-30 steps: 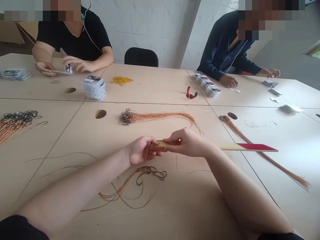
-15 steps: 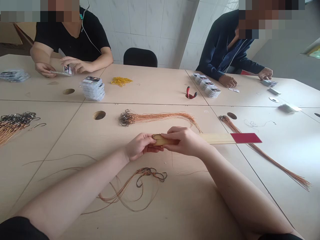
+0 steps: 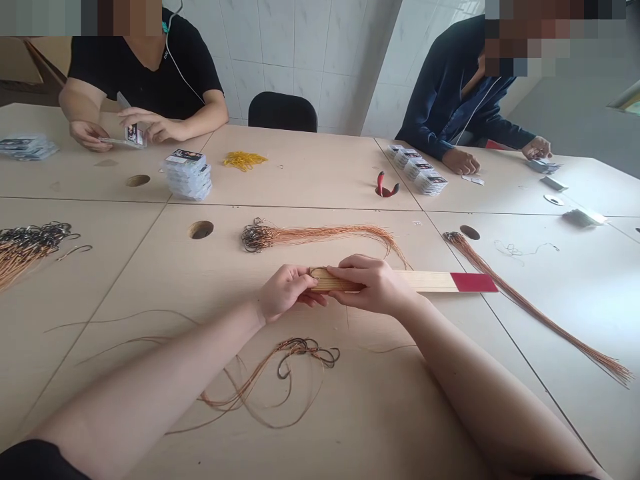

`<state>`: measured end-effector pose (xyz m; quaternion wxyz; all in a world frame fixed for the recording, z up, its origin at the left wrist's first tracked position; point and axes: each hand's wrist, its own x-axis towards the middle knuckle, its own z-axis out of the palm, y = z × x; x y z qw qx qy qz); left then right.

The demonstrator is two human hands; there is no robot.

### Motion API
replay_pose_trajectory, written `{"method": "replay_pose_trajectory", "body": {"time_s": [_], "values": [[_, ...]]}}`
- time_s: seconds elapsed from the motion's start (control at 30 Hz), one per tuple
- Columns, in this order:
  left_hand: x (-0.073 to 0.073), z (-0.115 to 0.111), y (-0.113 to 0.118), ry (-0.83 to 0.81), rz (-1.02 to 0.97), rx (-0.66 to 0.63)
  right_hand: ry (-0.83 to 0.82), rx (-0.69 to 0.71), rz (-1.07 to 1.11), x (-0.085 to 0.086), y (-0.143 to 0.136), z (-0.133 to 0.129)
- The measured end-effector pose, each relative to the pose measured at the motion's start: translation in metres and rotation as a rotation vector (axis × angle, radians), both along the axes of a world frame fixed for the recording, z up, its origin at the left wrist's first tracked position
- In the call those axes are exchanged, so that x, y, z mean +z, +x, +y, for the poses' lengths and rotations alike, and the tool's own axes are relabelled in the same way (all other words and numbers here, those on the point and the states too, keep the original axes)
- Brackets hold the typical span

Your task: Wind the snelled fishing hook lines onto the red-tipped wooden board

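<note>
One big pale tabletop (image 3: 150, 267) is shared by two people (clock centred on the gripped end of the wooden strip (image 3: 425, 281)): a person in black (image 3: 145, 80) at 10 to 11, a person in navy (image 3: 440, 93) at 1 to 2. One black chair (image 3: 283, 112) is parked between 11 and 12. Three bundles of orangey cord are laid out: left bundle (image 3: 30, 250) at 9, middle bundle (image 3: 320, 233) at 12, right bundle (image 3: 535, 311) at 3.

Just the one strip, held mid-table: pale, straight, flat, ended in dark red toward 3 o'clock. Its 9 o'clock end is pinched in the fingers of the left hand (image 3: 285, 290); right beside that it's gripped by the right hand (image 3: 373, 283). Loose hooks (image 3: 300, 346) are clumped at 6 to 7, too overlapped to be counted.
</note>
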<state>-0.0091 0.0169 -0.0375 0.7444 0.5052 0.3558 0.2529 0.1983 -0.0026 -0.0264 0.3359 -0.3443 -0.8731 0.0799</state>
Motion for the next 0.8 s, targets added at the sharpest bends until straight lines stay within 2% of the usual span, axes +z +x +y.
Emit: {"method": "replay_pose_trajectory", "body": {"time_s": [0.43, 0.67, 0.8], "values": [[0.0087, -0.0024, 0.003, -0.088, 0.06, 0.046, -0.138, 0.004, -0.029, 0.001, -0.0005, -0.0028], [0.0053, -0.0017, 0.0042, -0.047, 0.102, 0.041, -0.158, -0.018, -0.067, 0.0047, -0.001, -0.0047], [0.002, 0.0007, 0.0001, -0.053, 0.036, -0.014, -0.167, -0.021, -0.076, 0.0101, -0.0011, -0.0067]]}}
